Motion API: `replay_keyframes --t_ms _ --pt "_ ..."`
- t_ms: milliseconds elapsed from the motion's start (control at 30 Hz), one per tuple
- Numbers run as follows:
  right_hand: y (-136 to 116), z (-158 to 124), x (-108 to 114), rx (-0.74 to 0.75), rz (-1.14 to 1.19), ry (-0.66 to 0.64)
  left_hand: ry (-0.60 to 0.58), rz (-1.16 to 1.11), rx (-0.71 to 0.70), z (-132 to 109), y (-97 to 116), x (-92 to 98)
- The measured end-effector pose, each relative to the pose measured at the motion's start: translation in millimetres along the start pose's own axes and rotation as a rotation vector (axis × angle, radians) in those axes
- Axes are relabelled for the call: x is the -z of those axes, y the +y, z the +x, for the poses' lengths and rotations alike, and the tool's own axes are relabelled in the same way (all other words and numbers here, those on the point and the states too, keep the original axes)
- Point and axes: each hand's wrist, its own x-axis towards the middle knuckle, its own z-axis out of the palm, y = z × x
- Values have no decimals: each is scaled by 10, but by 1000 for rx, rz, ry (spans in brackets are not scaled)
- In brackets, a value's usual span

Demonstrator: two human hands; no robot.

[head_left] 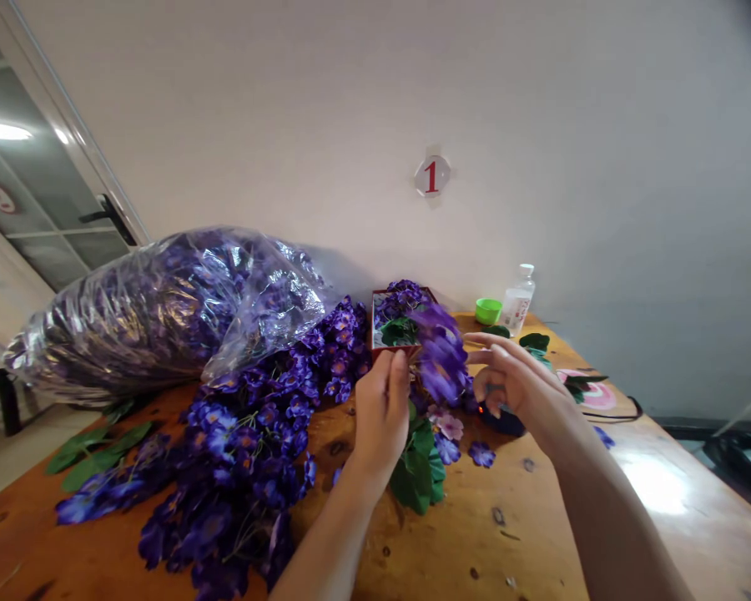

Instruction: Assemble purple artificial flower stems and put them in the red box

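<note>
Pinched closed near the middle of the table, my left hand (381, 413) appears to hold a purple artificial flower spray (441, 355); its stem is hidden by the fingers. The blossoms are smeared by motion. To their right, my right hand (516, 380) has its fingers apart, the fingertips close to the petals; whether they touch, I cannot tell. Green artificial leaves (420, 467) show just below and right of my left hand. Beside them lie a pink blossom (446, 424) and a loose purple blossom (481, 454).
A heap of purple flowers (225, 492) covers the table's left, below a bulging clear plastic bag (175, 309). Against the wall stand a red-edged box (371, 334) of flowers, a green cup (488, 311) and a bottle (518, 302). A dark blue object (504, 421) sits under my right hand.
</note>
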Motion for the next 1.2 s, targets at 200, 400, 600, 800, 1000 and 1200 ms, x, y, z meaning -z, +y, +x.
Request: replay_keyframes --t_ms 200,400,600,800,1000,1200 --pt "58 -7 -152 15 -58 -198 -217 -338 227 -59 -16 -228" --pt "16 -10 -161 24 322 152 -517 -708 417 -94 -14 -333" --pt "16 1 -53 -107 309 21 -526 -714 490 -47 -11 -293" --pt "-24 0 -69 -73 141 238 -750 -725 504 -85 -32 -316" --pt "-43 17 -150 -42 187 277 -726 -735 509 -87 -131 -376" --pt "-9 2 33 73 -113 413 -546 628 263 -106 -330 -536"
